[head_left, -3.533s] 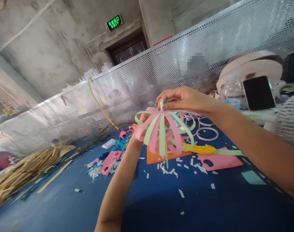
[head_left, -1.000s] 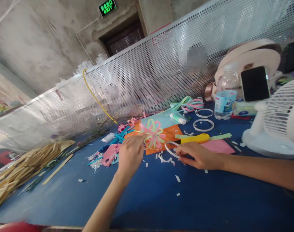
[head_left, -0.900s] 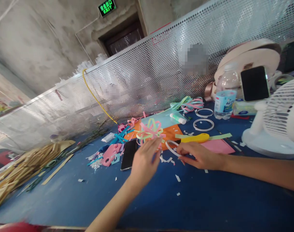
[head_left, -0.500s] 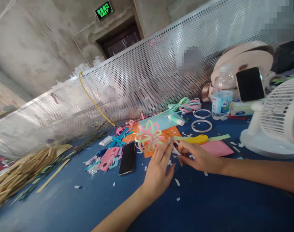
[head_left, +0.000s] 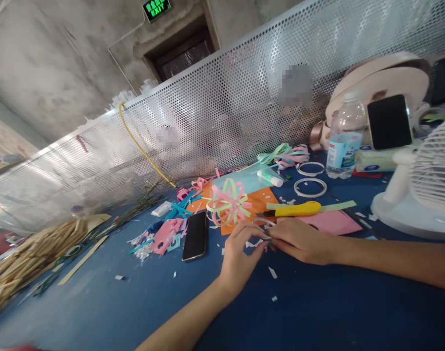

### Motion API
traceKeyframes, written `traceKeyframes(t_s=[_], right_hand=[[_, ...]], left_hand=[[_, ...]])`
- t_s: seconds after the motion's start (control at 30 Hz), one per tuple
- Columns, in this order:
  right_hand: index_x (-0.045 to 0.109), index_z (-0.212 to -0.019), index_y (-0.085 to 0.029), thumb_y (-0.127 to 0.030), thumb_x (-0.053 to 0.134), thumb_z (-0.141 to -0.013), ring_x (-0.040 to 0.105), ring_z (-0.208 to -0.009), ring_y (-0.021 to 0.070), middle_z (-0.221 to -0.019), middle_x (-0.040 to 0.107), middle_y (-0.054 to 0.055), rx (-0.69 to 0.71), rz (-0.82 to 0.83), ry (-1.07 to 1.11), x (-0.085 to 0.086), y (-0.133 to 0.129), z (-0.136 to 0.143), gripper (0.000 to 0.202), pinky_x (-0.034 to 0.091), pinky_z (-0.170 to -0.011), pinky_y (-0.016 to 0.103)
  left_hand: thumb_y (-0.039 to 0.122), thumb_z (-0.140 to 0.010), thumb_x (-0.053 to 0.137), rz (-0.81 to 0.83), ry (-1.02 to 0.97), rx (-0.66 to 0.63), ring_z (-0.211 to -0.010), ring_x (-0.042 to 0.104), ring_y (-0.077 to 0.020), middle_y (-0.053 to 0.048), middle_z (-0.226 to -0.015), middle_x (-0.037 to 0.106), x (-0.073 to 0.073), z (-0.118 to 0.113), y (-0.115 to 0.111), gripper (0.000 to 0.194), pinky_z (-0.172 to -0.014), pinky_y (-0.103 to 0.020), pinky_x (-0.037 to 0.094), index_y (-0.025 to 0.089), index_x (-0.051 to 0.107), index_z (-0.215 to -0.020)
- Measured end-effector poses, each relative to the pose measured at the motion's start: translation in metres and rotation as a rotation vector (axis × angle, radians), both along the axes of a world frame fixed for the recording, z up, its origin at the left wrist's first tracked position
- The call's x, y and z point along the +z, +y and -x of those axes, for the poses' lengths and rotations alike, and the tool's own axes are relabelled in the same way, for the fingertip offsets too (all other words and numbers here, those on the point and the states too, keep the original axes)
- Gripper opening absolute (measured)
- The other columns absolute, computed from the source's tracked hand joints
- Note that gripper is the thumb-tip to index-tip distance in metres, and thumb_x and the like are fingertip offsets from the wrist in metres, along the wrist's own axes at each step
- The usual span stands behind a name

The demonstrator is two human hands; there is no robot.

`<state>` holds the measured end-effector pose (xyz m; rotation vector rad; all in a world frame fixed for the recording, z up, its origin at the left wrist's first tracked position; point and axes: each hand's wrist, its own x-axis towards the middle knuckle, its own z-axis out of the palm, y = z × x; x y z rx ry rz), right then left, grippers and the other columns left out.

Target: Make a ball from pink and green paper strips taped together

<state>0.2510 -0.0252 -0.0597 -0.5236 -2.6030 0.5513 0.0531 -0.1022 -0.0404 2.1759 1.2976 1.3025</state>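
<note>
My left hand (head_left: 239, 256) and my right hand (head_left: 300, 241) meet low over the blue table, fingertips close together. A thin curved white strip (head_left: 263, 221) arches between them, its ends pinched in the fingers of both hands; its exact kind I cannot make out. Just beyond my right hand lies a yellow utility knife (head_left: 299, 209) with a black front end, across a pale green paper strip (head_left: 337, 207). Past my left hand stands a looped ball of pink and light green paper strips (head_left: 228, 204), on orange paper (head_left: 259, 200).
A dark phone (head_left: 195, 236) lies left of the ball, beside pink and blue scraps (head_left: 166, 235). Farther back are a glue stick (head_left: 269, 178), white rings (head_left: 310, 187) and a water bottle (head_left: 344, 141). On the right stands a white fan (head_left: 401, 190); a perforated metal screen (head_left: 207, 112) borders the table.
My left fingers have bent from a flatter spread into a pinch near the right fingertips. The white strip now bows into an arch. The view has shifted slightly, baring more of the knife.
</note>
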Motion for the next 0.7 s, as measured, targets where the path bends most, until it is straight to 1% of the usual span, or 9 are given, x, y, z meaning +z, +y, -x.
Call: traceKeyframes(t_s=[0.1,0.2,0.27,0.33,0.4,0.47,0.53,0.63,0.7], right_hand=[[0.060,-0.084,-0.019,-0.028,0.041,-0.100,0.054,-0.071,0.0202,-0.078,0.065,0.007,0.006,-0.017,0.019,-0.002,-0.001,0.000,0.026,0.037,-0.067,0.034],[0.062,-0.083,-0.021,-0.031,0.040,-0.102,0.055,-0.072,0.0194,-0.077,0.064,0.004,0.029,0.101,0.131,0.004,-0.003,0.000,0.031,0.039,-0.071,0.034],[0.060,-0.079,-0.022,-0.036,0.041,-0.102,0.054,-0.072,0.0191,-0.074,0.061,0.003,0.055,0.199,0.222,0.012,-0.009,-0.001,0.033,0.040,-0.073,0.034],[0.055,-0.073,-0.022,-0.041,0.041,-0.102,0.050,-0.069,0.0178,-0.070,0.054,0.001,0.104,0.347,0.303,0.020,-0.017,-0.001,0.037,0.040,-0.069,0.033],[0.050,-0.073,-0.022,-0.045,0.041,-0.103,0.043,-0.062,0.0149,-0.067,0.045,-0.001,0.188,0.580,0.366,0.024,-0.025,0.001,0.039,0.036,-0.060,0.030],[0.047,-0.075,-0.021,-0.047,0.042,-0.102,0.036,-0.057,0.0123,-0.066,0.039,-0.004,0.275,0.814,0.424,0.023,-0.032,0.004,0.038,0.030,-0.053,0.028],[0.046,-0.076,-0.021,-0.048,0.046,-0.102,0.033,-0.055,0.0110,-0.065,0.036,-0.005,0.319,0.946,0.458,0.020,-0.035,0.006,0.037,0.027,-0.051,0.027],[0.045,-0.076,-0.021,-0.047,0.043,-0.102,0.035,-0.054,0.0111,-0.064,0.036,-0.005,0.317,0.938,0.417,0.017,-0.034,0.008,0.037,0.028,-0.051,0.027],[0.044,-0.076,-0.022,-0.042,0.037,-0.104,0.038,-0.055,0.0123,-0.064,0.040,-0.004,0.275,0.743,0.351,0.017,-0.032,0.006,0.036,0.031,-0.055,0.028]], left_hand=[[0.011,-0.087,0.069,-0.118,-0.014,-0.028,-0.084,0.069,-0.0179,-0.006,-0.086,0.071,-0.002,-0.003,0.002,0.009,-0.076,-0.030,0.057,0.019,0.068,-0.083],[0.006,-0.087,0.068,-0.274,0.011,-0.066,-0.080,0.069,-0.0164,-0.006,-0.085,0.072,0.000,-0.004,0.001,0.011,-0.073,-0.029,0.056,0.018,0.068,-0.084],[0.004,-0.086,0.067,-0.378,0.047,-0.108,-0.080,0.069,-0.0162,-0.006,-0.087,0.074,0.006,-0.002,-0.003,0.014,-0.074,-0.030,0.057,0.017,0.068,-0.089],[0.002,-0.087,0.066,-0.461,0.106,-0.170,-0.084,0.069,-0.0170,-0.006,-0.092,0.075,0.014,0.000,-0.009,0.017,-0.076,-0.031,0.058,0.016,0.068,-0.096],[0.000,-0.087,0.064,-0.511,0.168,-0.231,-0.090,0.070,-0.0184,-0.008,-0.096,0.075,0.023,0.003,-0.016,0.021,-0.080,-0.032,0.059,0.014,0.068,-0.102],[-0.002,-0.086,0.063,-0.530,0.195,-0.261,-0.094,0.069,-0.0194,-0.010,-0.098,0.075,0.028,0.006,-0.020,0.023,-0.083,-0.033,0.059,0.012,0.067,-0.104],[-0.003,-0.085,0.063,-0.520,0.193,-0.272,-0.094,0.069,-0.0195,-0.010,-0.098,0.075,0.031,0.008,-0.023,0.024,-0.083,-0.033,0.060,0.011,0.067,-0.105],[-0.005,-0.083,0.065,-0.465,0.149,-0.289,-0.092,0.069,-0.0189,-0.010,-0.097,0.075,0.030,0.009,-0.024,0.026,-0.081,-0.032,0.059,0.012,0.067,-0.104],[-0.005,-0.081,0.068,-0.414,0.067,-0.271,-0.088,0.070,-0.0180,-0.008,-0.093,0.075,0.027,0.007,-0.023,0.026,-0.079,-0.031,0.058,0.014,0.068,-0.099]])
